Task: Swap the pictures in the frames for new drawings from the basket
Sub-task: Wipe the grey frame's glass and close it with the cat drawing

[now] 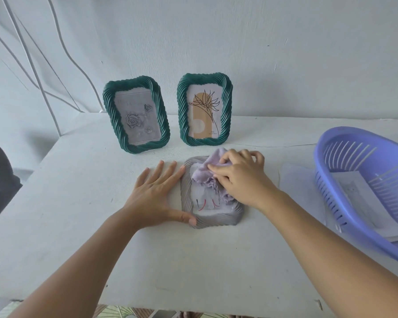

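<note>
Grey frame [210, 193] flat, being wiped: right hand [240, 177] pinches lilac cloth [207, 177], left hand [157, 193] splayed, bracing. Green frames [136, 114] look untouched.

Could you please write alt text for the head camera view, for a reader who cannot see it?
A person's right hand wipes a lilac cloth over a grey frame lying flat on a white table, while the left hand steadies its edge. Two green frames stand behind; a purple basket of papers sits at right.
</note>
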`<action>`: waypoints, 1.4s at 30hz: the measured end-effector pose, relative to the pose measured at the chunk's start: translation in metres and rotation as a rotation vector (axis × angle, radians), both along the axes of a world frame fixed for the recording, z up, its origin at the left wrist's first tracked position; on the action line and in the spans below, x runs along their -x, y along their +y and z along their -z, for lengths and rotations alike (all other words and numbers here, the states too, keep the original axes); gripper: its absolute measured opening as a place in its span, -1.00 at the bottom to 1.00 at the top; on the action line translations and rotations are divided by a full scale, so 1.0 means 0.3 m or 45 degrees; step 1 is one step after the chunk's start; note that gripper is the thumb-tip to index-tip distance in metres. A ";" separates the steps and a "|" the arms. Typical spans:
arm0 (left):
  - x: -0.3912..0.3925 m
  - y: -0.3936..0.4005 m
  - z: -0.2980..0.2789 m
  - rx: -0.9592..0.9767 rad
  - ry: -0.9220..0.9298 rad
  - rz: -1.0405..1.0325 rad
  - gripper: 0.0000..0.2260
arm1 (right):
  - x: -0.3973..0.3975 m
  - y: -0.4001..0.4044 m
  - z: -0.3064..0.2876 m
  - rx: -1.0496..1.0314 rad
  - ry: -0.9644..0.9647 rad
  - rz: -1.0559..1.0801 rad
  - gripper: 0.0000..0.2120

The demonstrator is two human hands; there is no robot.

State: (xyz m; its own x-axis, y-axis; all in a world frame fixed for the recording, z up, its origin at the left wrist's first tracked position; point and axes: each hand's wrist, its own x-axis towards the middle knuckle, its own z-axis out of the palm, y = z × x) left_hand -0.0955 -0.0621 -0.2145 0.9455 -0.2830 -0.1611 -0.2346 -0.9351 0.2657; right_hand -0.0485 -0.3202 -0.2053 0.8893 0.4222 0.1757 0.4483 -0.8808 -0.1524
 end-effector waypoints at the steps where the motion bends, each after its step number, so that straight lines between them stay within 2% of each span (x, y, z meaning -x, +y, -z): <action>1: 0.000 -0.001 -0.001 0.002 0.001 0.001 0.15 | -0.006 0.023 0.000 -0.012 -0.019 0.048 -0.73; 3: -0.001 -0.003 -0.006 0.009 0.001 0.002 0.15 | 0.001 0.075 0.005 -0.050 -0.017 0.061 -0.74; 8: 0.000 -0.002 -0.007 -0.013 0.014 -0.002 0.20 | 0.047 0.023 0.013 -0.058 0.086 -0.188 -0.65; 11: -0.001 -0.003 -0.006 -0.011 0.013 -0.006 0.20 | 0.024 -0.033 0.007 -0.011 0.064 -0.129 -0.67; 15: 0.000 -0.005 -0.006 0.004 0.009 -0.003 0.15 | 0.007 0.052 0.003 -0.029 0.002 0.004 -0.72; 21: 0.000 -0.003 -0.007 -0.012 0.025 -0.007 0.23 | 0.027 0.015 0.012 -0.048 0.116 -0.210 -0.66; 25: 0.002 -0.005 -0.008 -0.003 0.022 -0.012 0.24 | -0.003 -0.030 0.010 0.008 0.030 -0.059 -0.68; 28: 0.003 -0.007 -0.009 0.002 0.017 -0.014 0.23 | -0.005 0.064 0.017 -0.025 -0.029 0.063 -0.74; 31: 0.003 -0.009 -0.013 -0.002 0.017 -0.004 0.20 | 0.023 0.114 0.037 -0.099 -0.034 0.021 -0.72; 35: 0.002 -0.007 -0.011 0.000 0.025 -0.016 0.24 | 0.041 0.020 0.026 -0.053 -0.028 -0.083 -0.70; 39: 0.001 -0.008 -0.010 0.007 0.024 -0.018 0.23 | 0.010 0.018 0.027 -0.039 -0.131 0.122 -0.76; 42: 0.003 -0.010 -0.014 0.016 0.022 -0.013 0.20 | 0.010 0.119 0.036 -0.113 -0.090 0.198 -0.76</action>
